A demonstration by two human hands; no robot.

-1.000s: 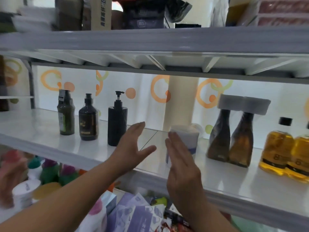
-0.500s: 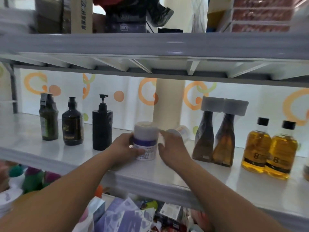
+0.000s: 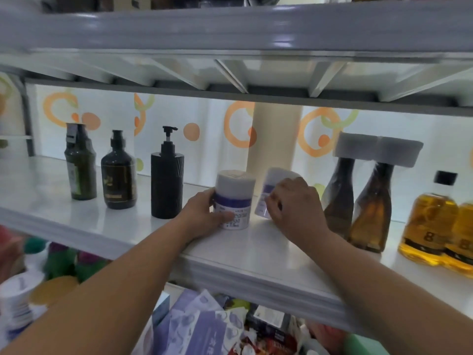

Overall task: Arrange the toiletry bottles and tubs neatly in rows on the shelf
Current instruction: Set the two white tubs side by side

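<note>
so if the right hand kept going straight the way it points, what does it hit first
Probably the tilted white tub with a purple band that the right hand already touches; behind that, likely the cream pillar, though depth is unclear.

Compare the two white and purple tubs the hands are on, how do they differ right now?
The left tub stands upright on the shelf, while the right tub leans, its top tipped to the right. The left tub sits nearer the shelf's front edge; the right tub is further back. The left hand leaves the left tub mostly visible; the right hand covers much of the right tub. Both have white lids and purple bands.
</note>
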